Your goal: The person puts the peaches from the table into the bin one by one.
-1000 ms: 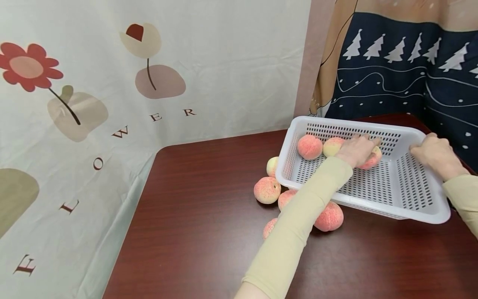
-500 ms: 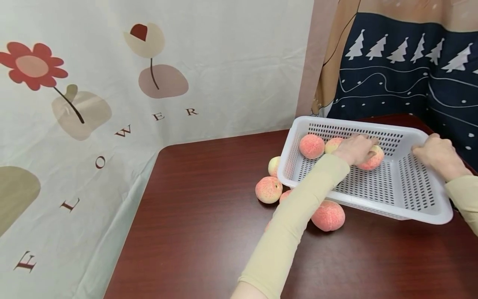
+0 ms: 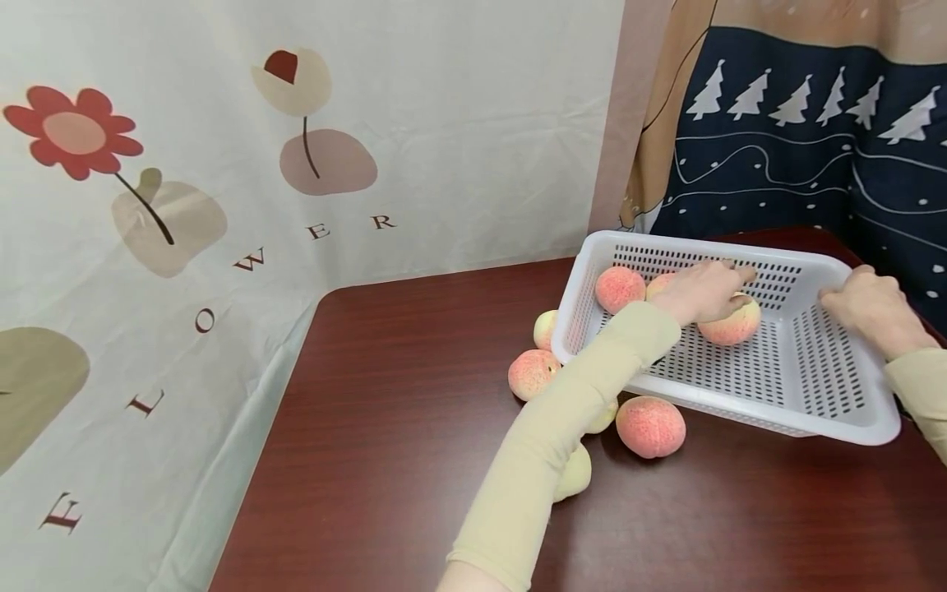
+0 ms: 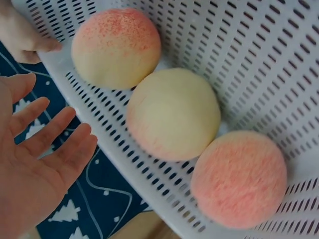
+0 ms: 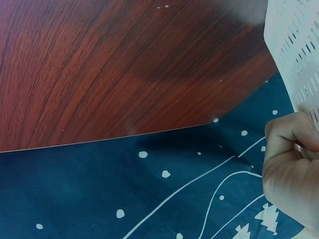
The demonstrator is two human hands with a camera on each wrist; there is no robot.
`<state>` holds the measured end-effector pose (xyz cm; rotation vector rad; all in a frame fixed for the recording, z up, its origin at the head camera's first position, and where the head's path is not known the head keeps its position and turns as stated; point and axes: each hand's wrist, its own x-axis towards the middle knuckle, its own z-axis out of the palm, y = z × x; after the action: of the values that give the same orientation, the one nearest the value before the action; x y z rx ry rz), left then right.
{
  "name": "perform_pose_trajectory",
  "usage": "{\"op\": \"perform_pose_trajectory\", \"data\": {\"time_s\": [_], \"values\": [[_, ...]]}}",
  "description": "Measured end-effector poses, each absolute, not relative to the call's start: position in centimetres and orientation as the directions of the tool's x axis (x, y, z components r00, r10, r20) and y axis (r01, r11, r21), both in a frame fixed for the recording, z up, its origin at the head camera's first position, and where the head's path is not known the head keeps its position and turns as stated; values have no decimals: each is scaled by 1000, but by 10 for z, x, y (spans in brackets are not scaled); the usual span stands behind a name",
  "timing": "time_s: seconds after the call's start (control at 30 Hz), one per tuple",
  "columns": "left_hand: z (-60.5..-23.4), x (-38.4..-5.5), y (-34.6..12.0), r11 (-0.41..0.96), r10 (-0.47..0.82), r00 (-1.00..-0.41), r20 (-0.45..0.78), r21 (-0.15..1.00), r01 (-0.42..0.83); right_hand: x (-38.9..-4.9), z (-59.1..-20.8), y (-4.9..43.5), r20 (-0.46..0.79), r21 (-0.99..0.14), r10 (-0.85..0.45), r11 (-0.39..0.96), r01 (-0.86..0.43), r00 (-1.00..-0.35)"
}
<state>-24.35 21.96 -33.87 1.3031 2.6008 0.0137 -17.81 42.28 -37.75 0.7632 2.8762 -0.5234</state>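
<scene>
Three peaches lie in a row along the far side of a white perforated plastic basket (image 3: 858, 432). My left hand (image 3: 703, 291) hovers over the basket with fingers extended, partly covering the middle peach (image 3: 658, 284). Beside its fingertips is the rightmost peach (image 3: 731, 322), which the left wrist view shows apart from the hand. The leftmost peach (image 3: 620, 289) sits in the basket's far left corner. My right hand (image 3: 871, 308) grips the basket's right rim; in the right wrist view its fingers curl over that edge.
Several more peaches lie on the dark red wooden table (image 3: 370, 460), along the basket's left and near sides, including a pink one (image 3: 651, 427). My left sleeve (image 3: 547, 444) hides some of them. A patterned cloth (image 3: 444, 123) hangs behind the table.
My left hand has drawn slightly back to the left from the rightmost peach, its fingers now straighter, and more of that peach shows. The right hand stays on the basket rim.
</scene>
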Motion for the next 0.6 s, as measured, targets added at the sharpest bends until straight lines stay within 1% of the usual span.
{"op": "perform_pose_trajectory", "data": {"time_s": [0.2,0.37,0.6], "values": [[-325,-242,206,603,794,-579,-185,125,788,-176,-377,421,-192,-304,463,811,501,-865],[-316,-243,193,588,806,-571,-157,104,802,-175,-375,421,-184,-310,463,810,498,-867],[-314,-244,170,569,821,-558,-123,93,817,-174,-376,420,-200,-314,464,804,505,-863]]}}
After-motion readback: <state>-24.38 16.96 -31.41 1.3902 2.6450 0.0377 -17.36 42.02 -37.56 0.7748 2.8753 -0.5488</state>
